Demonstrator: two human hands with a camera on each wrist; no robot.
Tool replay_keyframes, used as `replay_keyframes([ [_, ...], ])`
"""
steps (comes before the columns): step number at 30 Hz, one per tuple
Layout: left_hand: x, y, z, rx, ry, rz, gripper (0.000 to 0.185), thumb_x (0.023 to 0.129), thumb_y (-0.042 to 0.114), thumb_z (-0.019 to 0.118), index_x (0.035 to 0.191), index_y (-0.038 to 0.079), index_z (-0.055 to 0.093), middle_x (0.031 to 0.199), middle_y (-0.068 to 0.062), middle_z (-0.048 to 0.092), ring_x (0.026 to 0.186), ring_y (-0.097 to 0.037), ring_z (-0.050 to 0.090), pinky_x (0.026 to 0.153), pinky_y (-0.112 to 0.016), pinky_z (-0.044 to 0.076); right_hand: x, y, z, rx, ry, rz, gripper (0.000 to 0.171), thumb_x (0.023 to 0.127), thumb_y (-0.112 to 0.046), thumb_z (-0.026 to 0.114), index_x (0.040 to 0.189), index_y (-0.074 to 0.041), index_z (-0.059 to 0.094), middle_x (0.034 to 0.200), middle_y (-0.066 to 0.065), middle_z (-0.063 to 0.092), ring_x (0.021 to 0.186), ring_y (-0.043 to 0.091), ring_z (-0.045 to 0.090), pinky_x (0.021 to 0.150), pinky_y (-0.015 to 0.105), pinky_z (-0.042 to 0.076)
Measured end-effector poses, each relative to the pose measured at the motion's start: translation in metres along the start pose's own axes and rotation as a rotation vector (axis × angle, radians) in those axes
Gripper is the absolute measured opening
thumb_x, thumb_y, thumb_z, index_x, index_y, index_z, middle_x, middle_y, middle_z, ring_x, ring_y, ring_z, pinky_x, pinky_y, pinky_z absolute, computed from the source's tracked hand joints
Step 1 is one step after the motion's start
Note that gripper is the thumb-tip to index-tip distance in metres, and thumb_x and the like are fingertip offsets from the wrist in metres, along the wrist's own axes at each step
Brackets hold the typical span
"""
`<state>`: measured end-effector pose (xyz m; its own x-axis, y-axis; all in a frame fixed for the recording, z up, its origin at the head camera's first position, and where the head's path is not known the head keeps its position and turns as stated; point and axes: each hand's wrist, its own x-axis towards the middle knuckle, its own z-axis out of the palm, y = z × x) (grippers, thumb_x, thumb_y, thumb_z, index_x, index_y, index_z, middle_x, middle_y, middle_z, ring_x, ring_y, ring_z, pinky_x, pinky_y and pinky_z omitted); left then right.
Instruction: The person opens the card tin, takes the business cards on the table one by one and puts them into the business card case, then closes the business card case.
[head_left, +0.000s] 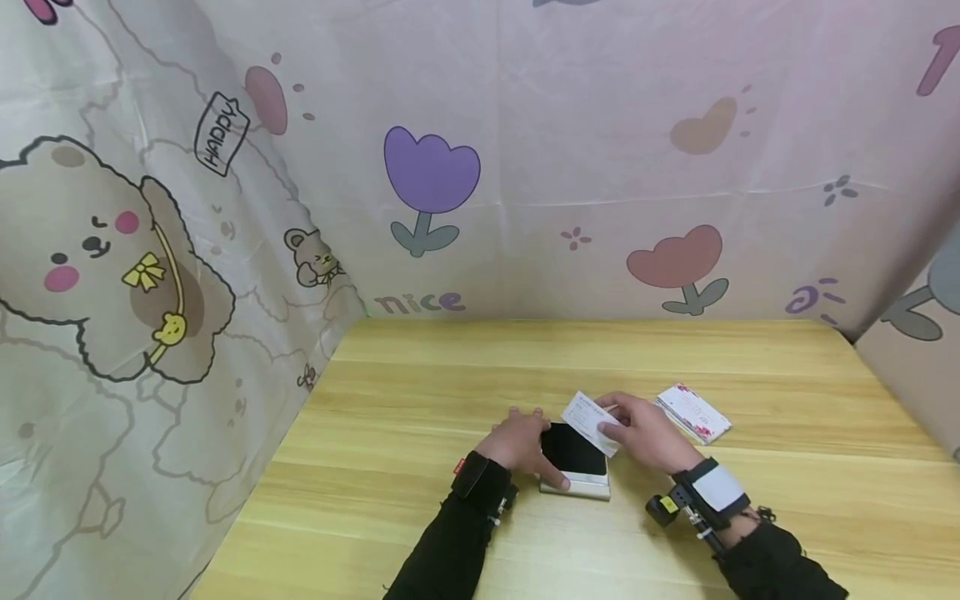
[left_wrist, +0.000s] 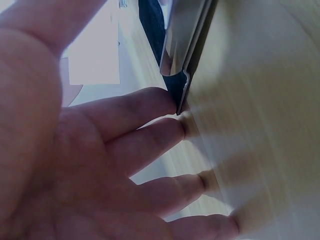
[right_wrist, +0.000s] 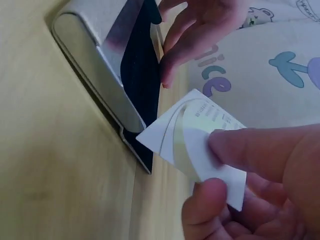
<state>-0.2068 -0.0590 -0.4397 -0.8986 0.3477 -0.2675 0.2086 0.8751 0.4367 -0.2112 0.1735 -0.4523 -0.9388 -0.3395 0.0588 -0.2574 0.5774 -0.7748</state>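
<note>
- Card case [head_left: 574, 467], a flat silvery holder with a dark open face, lies on the wooden counter [head_left: 420, 392] near its front edge, between the person's two hands; the right wrist view shows its metal lid [right_wrist: 107, 75] hinged up off the dark tray.
- Left hand [head_left: 520, 442] rests at the left side of the case with fingers straight and spread, thumb lying along the case's near left edge; it grips nothing. Judging by that flat, pressing pose, it is there to keep the case from sliding. In the left wrist view one fingertip [left_wrist: 167, 100] touches the corner of the case where lid and base meet.
- Right hand [head_left: 647, 433] sits just right of the case, thumb and forefinger pinching a white card [head_left: 591, 422] by its far right end. The card hangs tilted over the right part of the case's dark face, its free corner pointing down toward the opening, so the pinch at the outer end likely leaves the leading edge free.
- White card in the right wrist view [right_wrist: 195, 145] shows a pale curved print and small lines of text; it is above the tray, and I cannot tell whether it touches.
- Stack of cards [head_left: 692, 412] with a pink floral edge lies on the counter to the right of the case, beyond the right hand, apart from both.
</note>
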Motion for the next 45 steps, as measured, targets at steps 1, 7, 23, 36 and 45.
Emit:
replay_keyframes([
  [1, 0.000, 0.000, 0.000, 0.004, 0.001, -0.001, 0.096, 0.064, 0.046, 0.099, 0.145, 0.012, 0.061, 0.160, -0.007, 0.046, 0.141, -0.033, 0.044, 0.109, -0.057, 0.043, 0.000, -0.001, 0.001, 0.006, 0.010, -0.002, 0.029, 0.098, -0.006, 0.068, 0.126, 0.003, 0.065, 0.097, 0.006, 0.073, 0.086, 0.018, 0.065, 0.071, 0.030, 0.051],
  [7, 0.000, 0.000, 0.000, 0.002, -0.004, 0.002, 0.098, 0.064, 0.046, 0.099, 0.147, 0.012, 0.059, 0.161, -0.007, 0.045, 0.146, -0.036, 0.039, 0.110, -0.059, 0.040, 0.002, -0.001, 0.007, -0.016, -0.013, -0.010, 0.031, 0.097, -0.006, 0.070, 0.127, -0.001, 0.069, 0.102, 0.006, 0.075, 0.090, 0.018, 0.067, 0.076, 0.035, 0.052],
  [23, -0.001, -0.003, 0.002, -0.058, -0.016, 0.020, 0.089, 0.065, 0.042, 0.100, 0.143, 0.021, 0.063, 0.162, -0.009, 0.043, 0.144, -0.037, 0.039, 0.106, -0.055, 0.045, 0.007, 0.011, 0.017, -0.066, -0.130, -0.147, 0.035, 0.101, -0.009, 0.065, 0.135, -0.005, 0.068, 0.127, 0.014, 0.071, 0.101, 0.017, 0.066, 0.082, 0.030, 0.053],
  [36, 0.003, -0.005, 0.000, -0.055, -0.012, 0.030, 0.085, 0.064, 0.042, 0.100, 0.140, 0.022, 0.066, 0.161, -0.009, 0.043, 0.141, -0.037, 0.042, 0.103, -0.053, 0.047, 0.013, 0.017, 0.017, -0.051, -0.170, -0.205, 0.035, 0.102, -0.012, 0.064, 0.136, -0.004, 0.067, 0.127, 0.016, 0.071, 0.101, 0.016, 0.066, 0.081, 0.029, 0.054],
  [45, 0.004, -0.004, 0.001, -0.046, -0.017, 0.051, 0.074, 0.065, 0.042, 0.100, 0.130, 0.022, 0.071, 0.159, -0.009, 0.046, 0.133, -0.034, 0.047, 0.092, -0.045, 0.051, 0.014, 0.017, 0.020, -0.145, -0.159, -0.229, 0.034, 0.101, -0.010, 0.066, 0.134, -0.003, 0.068, 0.126, 0.015, 0.072, 0.111, 0.026, 0.068, 0.089, 0.039, 0.056],
])
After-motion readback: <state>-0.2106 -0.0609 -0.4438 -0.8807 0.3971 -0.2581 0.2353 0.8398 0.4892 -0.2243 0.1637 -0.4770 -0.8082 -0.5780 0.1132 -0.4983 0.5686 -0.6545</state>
